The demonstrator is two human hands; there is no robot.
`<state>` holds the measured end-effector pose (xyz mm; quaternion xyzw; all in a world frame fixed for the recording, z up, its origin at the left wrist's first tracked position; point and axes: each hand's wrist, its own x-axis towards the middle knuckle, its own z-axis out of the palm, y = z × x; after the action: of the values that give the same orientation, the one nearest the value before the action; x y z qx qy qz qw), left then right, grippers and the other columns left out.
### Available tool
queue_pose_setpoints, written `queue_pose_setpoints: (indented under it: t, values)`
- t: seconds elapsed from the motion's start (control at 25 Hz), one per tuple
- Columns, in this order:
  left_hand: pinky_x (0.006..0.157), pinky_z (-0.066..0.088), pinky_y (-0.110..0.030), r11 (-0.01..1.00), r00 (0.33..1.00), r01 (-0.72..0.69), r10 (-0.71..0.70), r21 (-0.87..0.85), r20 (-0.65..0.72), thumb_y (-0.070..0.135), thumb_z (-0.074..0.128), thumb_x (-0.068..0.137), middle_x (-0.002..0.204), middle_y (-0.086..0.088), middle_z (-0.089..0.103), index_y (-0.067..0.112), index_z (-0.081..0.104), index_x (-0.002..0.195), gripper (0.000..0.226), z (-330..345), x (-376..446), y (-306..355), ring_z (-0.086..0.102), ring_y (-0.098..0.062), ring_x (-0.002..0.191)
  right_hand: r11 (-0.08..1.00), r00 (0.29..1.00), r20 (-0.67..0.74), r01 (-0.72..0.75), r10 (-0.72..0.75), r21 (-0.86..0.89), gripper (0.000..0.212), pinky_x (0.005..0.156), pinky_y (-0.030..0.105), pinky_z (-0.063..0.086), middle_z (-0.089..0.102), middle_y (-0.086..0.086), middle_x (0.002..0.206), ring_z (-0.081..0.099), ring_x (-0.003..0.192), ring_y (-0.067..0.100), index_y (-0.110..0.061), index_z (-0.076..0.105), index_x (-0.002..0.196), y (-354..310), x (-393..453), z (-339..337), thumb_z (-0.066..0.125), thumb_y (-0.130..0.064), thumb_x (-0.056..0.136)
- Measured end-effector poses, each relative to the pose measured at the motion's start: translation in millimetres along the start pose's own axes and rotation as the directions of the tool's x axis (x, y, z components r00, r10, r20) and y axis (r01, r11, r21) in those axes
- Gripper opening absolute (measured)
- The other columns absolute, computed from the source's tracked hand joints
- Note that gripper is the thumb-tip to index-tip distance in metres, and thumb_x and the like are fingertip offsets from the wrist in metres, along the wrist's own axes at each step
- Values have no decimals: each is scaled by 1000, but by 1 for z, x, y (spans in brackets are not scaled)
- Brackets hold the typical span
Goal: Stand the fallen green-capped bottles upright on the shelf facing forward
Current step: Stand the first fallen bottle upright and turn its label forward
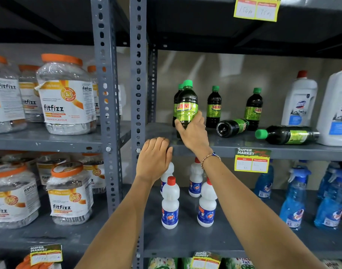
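Grey painted steel shelf (244, 141), smooth top, perforated angle-iron uprights at its left end. Dark, glossy plastic bottles with green ribbed screw caps and shiny yellow-green wrap labels set along it.

Held bottle (186, 105): upright at the left front of the shelf, rounded shoulders, label facing outward, base hidden behind the hand, so contact with the shelf cannot be told. Second upright bottle (178, 94) directly behind it, mostly hidden. Two more upright bottles further back: one (214, 107) just right of the held one, another (254, 108) near the middle of the shelf, label turned partly aside.

Two fallen bottles. One (232, 127) on its side between the two rear upright ones, round base toward the camera, cap end pointing back. Other (286, 134) on its side nearer the front edge, cap pointing left, base end just beside a large white plastic jug (335, 105).

Right hand (194, 133): wrapped around the lower body of the held bottle, fingers (199, 117) curled across the right side up to the label's lower edge, thumb on the left side. Beaded bracelet (210, 157) at the wrist.

Left hand (153, 158): palm down, fingers (158, 141) pressed together and bent over the shelf's front lip, holding nothing.

Below: white matte bottles with red caps (170, 205), translucent blue spray bottles (294, 200).
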<state>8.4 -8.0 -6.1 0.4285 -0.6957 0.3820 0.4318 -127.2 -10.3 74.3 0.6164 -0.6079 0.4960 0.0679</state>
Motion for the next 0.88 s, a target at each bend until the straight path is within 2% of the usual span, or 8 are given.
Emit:
queue_pose_setpoints:
  t: [0.16, 0.24, 0.36, 0.44, 0.56, 0.68, 0.8, 0.88]
  values:
    - [81, 49, -38, 1000, 1000, 13, -13, -17, -5, 31, 33, 98, 96, -8, 66, 7, 62, 101, 38, -1, -1, 2, 61, -26, 85, 987, 1000, -9, -1, -1, -159, 98, 95, 48, 37, 33, 18, 136, 38, 124, 34, 2, 0, 145, -11, -4, 14, 46, -61, 86]
    - [80, 50, -37, 1000, 1000, 14, -14, -13, -11, 32, 33, 97, 96, -8, 66, 7, 62, 101, 38, -1, -1, 2, 61, -26, 84, 989, 999, 45, -17, 24, -146, 97, 98, 49, 34, 29, 18, 139, 33, 128, 35, 3, -5, 145, -10, -4, 15, 40, -61, 88]
    - [80, 49, -37, 1000, 1000, 10, -10, 3, -25, 31, 32, 97, 95, -8, 66, 7, 62, 100, 38, 0, -1, 2, 61, -26, 84, 998, 989, 139, -33, 39, -51, 105, 104, 50, 29, 21, 18, 144, 24, 133, 36, 2, -8, 144, -3, 1, 14, 54, -55, 83]
    - [80, 49, -37, 1000, 1000, 10, -10, -4, -20, 31, 32, 98, 95, -8, 66, 8, 61, 100, 38, 1, -1, 2, 61, -26, 84, 973, 960, 265, -140, 89, 182, 104, 108, 47, 29, 23, 16, 145, 24, 135, 33, 0, -2, 145, 4, 11, 7, 64, -44, 79]
    - [81, 50, -37, 1000, 1000, 22, -22, -12, -8, 32, 31, 98, 97, -8, 67, 8, 62, 101, 40, 1, -1, 1, 62, -26, 85, 840, 928, 342, -300, 148, 451, 89, 97, 35, 43, 50, 10, 130, 47, 124, 24, -2, 19, 139, 16, 19, -2, 76, -22, 75]
    - [82, 50, -38, 1000, 1000, 22, -22, -14, 0, 32, 31, 97, 97, -8, 67, 8, 62, 101, 39, 0, -1, 2, 62, -26, 86, 892, 960, 243, -228, 140, 389, 89, 96, 34, 43, 49, 7, 124, 47, 116, 19, -6, 30, 131, 18, 18, 1, 83, -31, 64]
    - [82, 49, -38, 999, 1000, 28, -28, -19, 7, 32, 31, 97, 97, -8, 67, 8, 62, 101, 39, -1, -1, 3, 62, -27, 86, 873, 939, 324, -249, 112, 420, 65, 80, 27, 44, 56, 1, 110, 55, 109, 19, -14, 33, 113, 19, 17, 3, 79, -22, 68]
    - [83, 50, -38, 999, 1000, 29, -29, -21, 5, 32, 31, 98, 98, -8, 67, 8, 62, 101, 40, -1, -1, 3, 62, -26, 86, 893, 964, 244, -201, 107, 403, 70, 82, 28, 46, 56, 3, 112, 55, 108, 20, -11, 37, 116, 19, 15, 3, 83, -24, 65]
